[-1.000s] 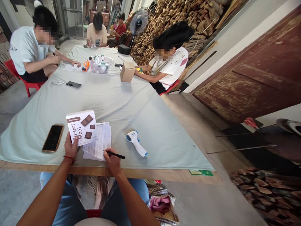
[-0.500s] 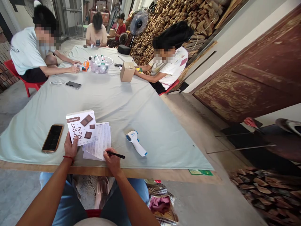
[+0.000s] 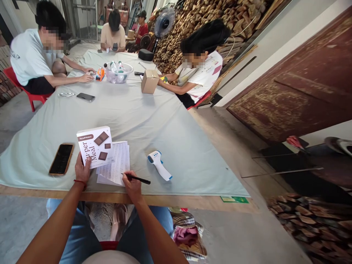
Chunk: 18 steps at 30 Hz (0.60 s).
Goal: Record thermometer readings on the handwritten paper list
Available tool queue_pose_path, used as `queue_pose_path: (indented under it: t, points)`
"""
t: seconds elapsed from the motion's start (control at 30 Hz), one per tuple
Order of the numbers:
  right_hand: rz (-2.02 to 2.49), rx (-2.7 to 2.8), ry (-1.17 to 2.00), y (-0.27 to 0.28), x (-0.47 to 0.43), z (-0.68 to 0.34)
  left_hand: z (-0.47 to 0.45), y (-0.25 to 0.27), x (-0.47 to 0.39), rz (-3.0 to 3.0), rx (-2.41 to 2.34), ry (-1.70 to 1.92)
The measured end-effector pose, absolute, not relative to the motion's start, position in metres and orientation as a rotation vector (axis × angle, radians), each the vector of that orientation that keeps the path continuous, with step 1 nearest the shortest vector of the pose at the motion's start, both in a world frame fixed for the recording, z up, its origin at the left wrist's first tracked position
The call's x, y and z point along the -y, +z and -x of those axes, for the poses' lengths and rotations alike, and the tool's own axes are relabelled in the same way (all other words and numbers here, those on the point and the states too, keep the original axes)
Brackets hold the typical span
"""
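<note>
My left hand (image 3: pixel 82 169) is closed on the lower left corner of a white box (image 3: pixel 95 147) printed with brown chocolate squares, tilted above the table. Partly under the box lie handwritten paper sheets (image 3: pixel 121 157) near the table's front edge. My right hand (image 3: pixel 133 187) pinches a black pen (image 3: pixel 141 179), its tip at the right side of the sheets. To the left of the box lies a smartphone (image 3: pixel 61 159) with a dark screen. A white and blue infrared thermometer (image 3: pixel 159 165) rests to the right of my right hand.
The pale cloth (image 3: pixel 187 154) covers the table. Farther back are another phone (image 3: pixel 85 96), a plastic basin (image 3: pixel 118 76) with bottles, an orange tape dispenser (image 3: pixel 100 74) and a cardboard box (image 3: pixel 150 82). Several people sit around the far part; firewood (image 3: pixel 192 22) is stacked behind.
The pen in my right hand has tipped slightly, its rear end now farther right. My left hand keeps the box in nearly the same place. The view has shifted a little.
</note>
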State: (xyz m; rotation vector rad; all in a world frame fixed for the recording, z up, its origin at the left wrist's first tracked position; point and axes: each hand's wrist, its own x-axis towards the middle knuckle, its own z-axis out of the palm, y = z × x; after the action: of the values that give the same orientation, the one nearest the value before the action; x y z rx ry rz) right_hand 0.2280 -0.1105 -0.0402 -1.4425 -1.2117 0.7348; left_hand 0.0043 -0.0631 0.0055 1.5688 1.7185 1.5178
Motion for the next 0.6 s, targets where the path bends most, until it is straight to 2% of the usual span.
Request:
queue_pose_path:
  t: [0.6]
  points:
    - [1.455, 1.199, 0.749, -0.0428, 0.1106, -0.2283, -0.0042, 0.0038, 0.0627, -1.578, -1.704, 1.521]
